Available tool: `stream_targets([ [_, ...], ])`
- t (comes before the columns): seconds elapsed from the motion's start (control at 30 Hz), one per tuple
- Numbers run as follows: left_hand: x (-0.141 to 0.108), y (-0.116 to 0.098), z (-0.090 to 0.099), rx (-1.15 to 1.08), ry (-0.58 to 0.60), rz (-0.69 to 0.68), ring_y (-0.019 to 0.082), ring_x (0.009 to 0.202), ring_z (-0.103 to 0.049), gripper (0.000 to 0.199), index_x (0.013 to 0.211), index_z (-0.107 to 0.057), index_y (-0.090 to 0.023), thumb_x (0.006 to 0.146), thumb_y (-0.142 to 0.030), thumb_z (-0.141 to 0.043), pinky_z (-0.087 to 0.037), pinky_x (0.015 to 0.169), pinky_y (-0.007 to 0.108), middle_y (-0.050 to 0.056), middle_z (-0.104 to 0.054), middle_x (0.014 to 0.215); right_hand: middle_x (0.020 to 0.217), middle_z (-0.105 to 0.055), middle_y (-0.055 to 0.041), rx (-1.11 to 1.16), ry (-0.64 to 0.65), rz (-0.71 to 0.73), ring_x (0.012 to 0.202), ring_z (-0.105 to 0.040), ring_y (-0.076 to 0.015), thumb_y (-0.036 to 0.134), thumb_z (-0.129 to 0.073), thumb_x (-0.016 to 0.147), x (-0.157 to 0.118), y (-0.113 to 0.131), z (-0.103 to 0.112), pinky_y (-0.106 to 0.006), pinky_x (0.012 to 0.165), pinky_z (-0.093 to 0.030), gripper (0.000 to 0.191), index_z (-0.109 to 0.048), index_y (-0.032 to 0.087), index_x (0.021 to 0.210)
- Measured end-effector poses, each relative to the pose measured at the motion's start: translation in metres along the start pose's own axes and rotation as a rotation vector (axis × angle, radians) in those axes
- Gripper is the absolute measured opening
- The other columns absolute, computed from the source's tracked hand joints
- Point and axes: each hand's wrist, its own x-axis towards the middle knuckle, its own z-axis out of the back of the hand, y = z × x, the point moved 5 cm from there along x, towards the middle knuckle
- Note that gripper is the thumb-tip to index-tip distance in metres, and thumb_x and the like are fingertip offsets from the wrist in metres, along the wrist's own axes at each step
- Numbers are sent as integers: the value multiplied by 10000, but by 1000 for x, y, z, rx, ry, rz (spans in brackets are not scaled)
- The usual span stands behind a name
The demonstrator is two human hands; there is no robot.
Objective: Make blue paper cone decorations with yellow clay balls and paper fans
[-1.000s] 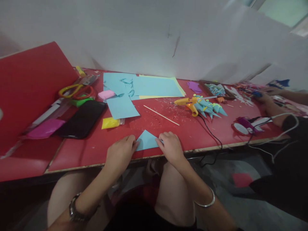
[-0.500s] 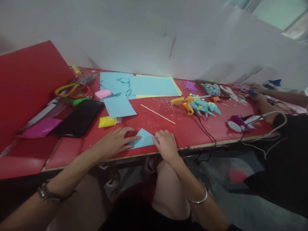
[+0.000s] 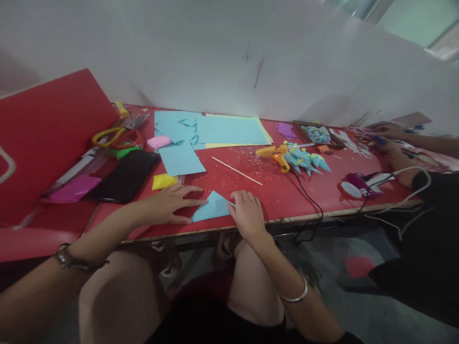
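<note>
A folded light-blue paper triangle (image 3: 214, 207) lies at the front edge of the red table, between my two hands. My left hand (image 3: 168, 204) rests with its fingers spread, the fingertips touching the paper's left side. At the right corner, my right hand (image 3: 247, 214) has its fingers together, with the thumb and index finger on the paper. A thin wooden stick (image 3: 236, 170) lies behind the triangle. Further back left is a light-blue square sheet (image 3: 182, 159), with a yellow packet (image 3: 164, 181) in front of it.
A yellow glue gun (image 3: 274, 153) with a black cord touches blue paper cones (image 3: 307, 161). At left are a black phone (image 3: 125, 176), scissors (image 3: 116, 137) and a pink packet (image 3: 74, 189). Another person's hands (image 3: 389, 143) work at far right, near a tray (image 3: 335, 139).
My left hand's fingers have spread wider and shifted slightly on the paper. My right hand stays at the right corner. The view has shifted a little.
</note>
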Motion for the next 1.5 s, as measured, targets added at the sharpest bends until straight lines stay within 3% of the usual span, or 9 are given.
stream_targets([
  [0.07, 1, 0, 1, 4, 15, 0, 267, 1236, -376, 508, 1288, -415, -411, 799, -410, -550, -259, 1033, 499, 37, -405, 1396, 988, -586, -103, -20, -69, 117, 899, -485, -226, 202, -406, 895, -4, 12, 4, -371, 808, -351, 259, -534, 201, 1120],
  [0.2, 1, 3, 0, -3, 43, 12, 277, 1257, -348, 509, 1276, -447, -381, 782, -398, -568, -278, 1023, 480, 51, -389, 1403, 1175, -533, -74, 30, -86, 522, 995, -466, -202, 147, -332, 906, -21, 43, 2, -439, 993, -243, 376, -505, 309, 1199],
  [0.3, 2, 4, -1, -16, 50, 7, 291, 1249, -354, 503, 1274, -452, -381, 783, -428, -552, -285, 1011, 486, 59, -387, 1400, 1240, -505, -67, 80, -66, 623, 1047, -454, -203, 165, -342, 904, -28, 52, -4, -468, 1013, -222, 386, -491, 320, 1226],
  [0.57, 2, 7, -2, -52, 104, 34, 307, 1275, -314, 549, 1296, -398, -421, 773, -444, -565, -258, 1018, 514, 37, -347, 1435, 1352, -442, -27, 215, -67, 480, 1175, -408, -218, 199, -459, 855, -27, 22, -1, -444, 1035, -256, 324, -608, 333, 1110],
  [0.97, 1, 3, 3, -63, 72, 14, 315, 1232, -372, 537, 1289, -401, -434, 775, -465, -555, -299, 987, 502, 47, -381, 1419, 1304, -495, -63, 255, -94, 343, 1178, -437, -237, 115, -475, 783, -37, -36, 9, -462, 1006, -327, 397, -639, 301, 1093],
  [1.27, 0, 2, 4, -71, 92, 37, 310, 1208, -390, 531, 1293, -401, -422, 783, -445, -544, -311, 974, 484, 42, -361, 1434, 1220, -572, -93, 298, -120, 334, 1087, -524, -223, 93, -445, 772, -42, -51, 10, -395, 894, -459, 373, -668, 212, 1047],
  [1.5, -2, 3, 3, -73, 109, 55, 308, 1235, -368, 595, 1344, -334, -389, 788, -456, -535, -310, 990, 466, 43, -337, 1448, 1130, -629, -91, 321, -93, 326, 1038, -565, -210, 89, -422, 785, -44, -55, 9, -389, 884, -467, 357, -655, 182, 1037],
])
